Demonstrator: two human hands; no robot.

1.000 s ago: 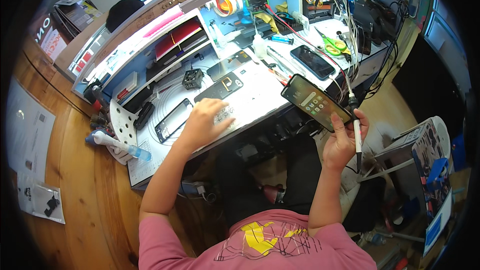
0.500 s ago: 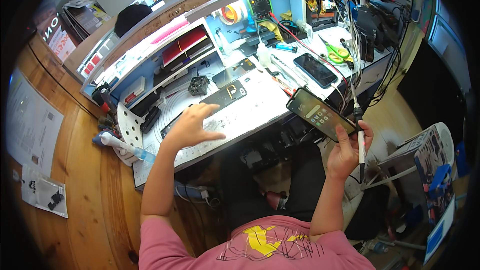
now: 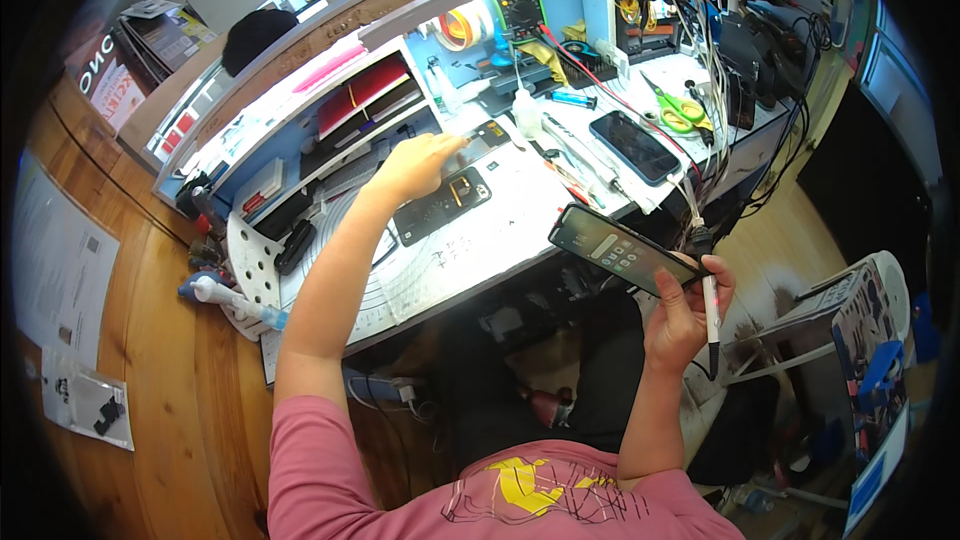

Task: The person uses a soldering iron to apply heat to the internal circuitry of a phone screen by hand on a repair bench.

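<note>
My right hand (image 3: 680, 325) holds a lit smartphone (image 3: 620, 248) tilted, thumb near its screen edge. A slim soldering iron (image 3: 711, 308), white with black ends, is held upright behind it in the fingers. My left hand (image 3: 415, 166) reaches over the bench with its index finger stretched out; the fingertips are partly hidden. They come near a dark phone panel (image 3: 490, 137). Below the left hand lies a dark phone back part (image 3: 445, 205) with a copper-coloured ring near its camera end. Nothing can be made out in that hand.
A second phone (image 3: 634, 146), green-handled scissors (image 3: 683, 112) and a white bottle (image 3: 525, 112) stand or lie at the right of the bench. A multimeter (image 3: 521, 10) is at the back. Shelves (image 3: 365, 145) rise behind the mat; cables (image 3: 700, 140) hang at the right.
My left hand has moved up and to the right, now covering the small black cube-shaped item. My right hand has shifted slightly left and down with the smartphone and soldering iron.
</note>
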